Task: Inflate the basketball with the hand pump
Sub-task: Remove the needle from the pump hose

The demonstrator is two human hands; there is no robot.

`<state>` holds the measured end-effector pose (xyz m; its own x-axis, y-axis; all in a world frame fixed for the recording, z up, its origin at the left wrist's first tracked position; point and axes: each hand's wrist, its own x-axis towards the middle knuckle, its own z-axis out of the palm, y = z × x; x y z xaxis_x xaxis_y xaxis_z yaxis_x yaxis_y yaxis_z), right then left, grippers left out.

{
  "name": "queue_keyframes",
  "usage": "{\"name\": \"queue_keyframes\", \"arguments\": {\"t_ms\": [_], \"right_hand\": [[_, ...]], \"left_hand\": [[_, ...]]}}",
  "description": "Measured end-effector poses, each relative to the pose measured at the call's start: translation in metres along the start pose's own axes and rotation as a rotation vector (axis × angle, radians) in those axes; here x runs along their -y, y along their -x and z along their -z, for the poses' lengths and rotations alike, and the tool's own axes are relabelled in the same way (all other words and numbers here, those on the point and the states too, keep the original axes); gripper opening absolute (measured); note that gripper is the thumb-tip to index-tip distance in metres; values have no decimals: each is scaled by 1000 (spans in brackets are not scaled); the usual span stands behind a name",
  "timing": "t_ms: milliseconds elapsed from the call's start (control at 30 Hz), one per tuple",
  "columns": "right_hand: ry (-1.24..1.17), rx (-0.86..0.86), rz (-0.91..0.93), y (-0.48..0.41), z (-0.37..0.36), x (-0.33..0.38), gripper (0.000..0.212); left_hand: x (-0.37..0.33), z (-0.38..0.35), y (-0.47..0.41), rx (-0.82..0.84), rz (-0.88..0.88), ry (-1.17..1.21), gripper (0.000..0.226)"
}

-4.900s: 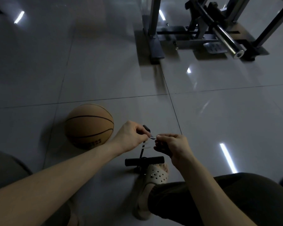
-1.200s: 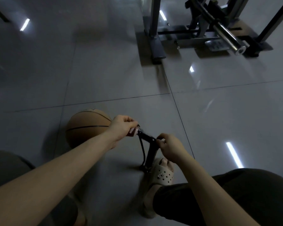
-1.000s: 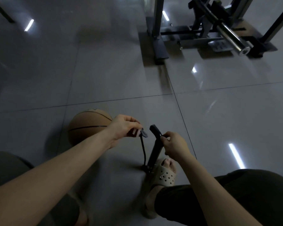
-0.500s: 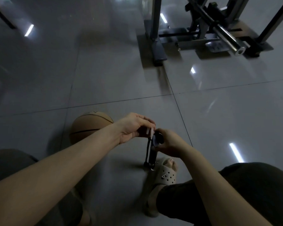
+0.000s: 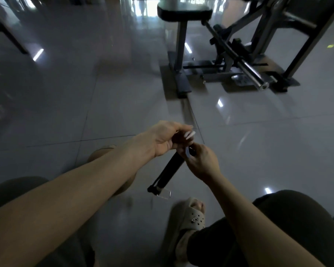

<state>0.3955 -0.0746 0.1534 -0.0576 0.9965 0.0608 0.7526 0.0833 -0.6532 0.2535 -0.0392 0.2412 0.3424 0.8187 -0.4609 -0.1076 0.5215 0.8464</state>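
1. Now both hands meet above the tiled floor [image 5: 123,89], in the middle of the view, at the top end of the hand pump [image 5: 170,168].
2. The pump is a black tube, tilted: its top end is between the two hands and its lower end points down to the left, with a small metal foot piece [image 5: 163,195] at the bottom. This lower end seems to be lifted a little above the floor, but I cannot tell this for sure.
3. The left hand [image 5: 162,139] is curled, its fingers [image 5: 189,134] bent over something small at the top of the pump; what they pinch is hidden.
4. The right hand [image 5: 202,162] is closed around the top end of the pump, and the two hands almost touch.
5. A thin black hose [image 5: 159,178] runs along the tube, from the lower end up toward the hands.
6. The basketball [image 5: 102,151] lies on the floor behind the left forearm; only a small orange-brown part shows, well apart from the pump's end.
7. A foot in a light clog [image 5: 191,218] stands on the floor below the pump, near its lower end and not touching it.
8. A gym machine [image 5: 239,60] with a metal bar stands far behind, at the upper right.
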Motion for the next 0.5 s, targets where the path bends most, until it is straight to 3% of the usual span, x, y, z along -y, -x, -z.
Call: {"name": "queue_keyframes", "arguments": {"t_ms": [67, 133, 233, 267, 333, 400, 500], "right_hand": [[-49, -27, -30, -4, 17, 11, 39], [-153, -56, -68, -8, 36, 17, 42], [-448, 2, -149, -11, 67, 30, 42], [-535, 42, -169, -11, 78, 38, 40], [-632, 120, -193, -11, 97, 52, 32], [-685, 222, -209, -11, 110, 66, 36], [-727, 289, -249, -9, 115, 78, 56]], "left_hand": [[-21, -6, 20, 28, -74, -8, 7], [-33, -2, 35, -64, -224, -97, 18], [-27, 18, 50, -298, -417, -406, 16], [-20, 25, 52, -305, -415, -536, 20], [-7, 30, 56, -166, -290, -750, 45], [2, 25, 60, -24, -137, -785, 60], [16, 16, 61, 89, -99, -462, 60]]}}
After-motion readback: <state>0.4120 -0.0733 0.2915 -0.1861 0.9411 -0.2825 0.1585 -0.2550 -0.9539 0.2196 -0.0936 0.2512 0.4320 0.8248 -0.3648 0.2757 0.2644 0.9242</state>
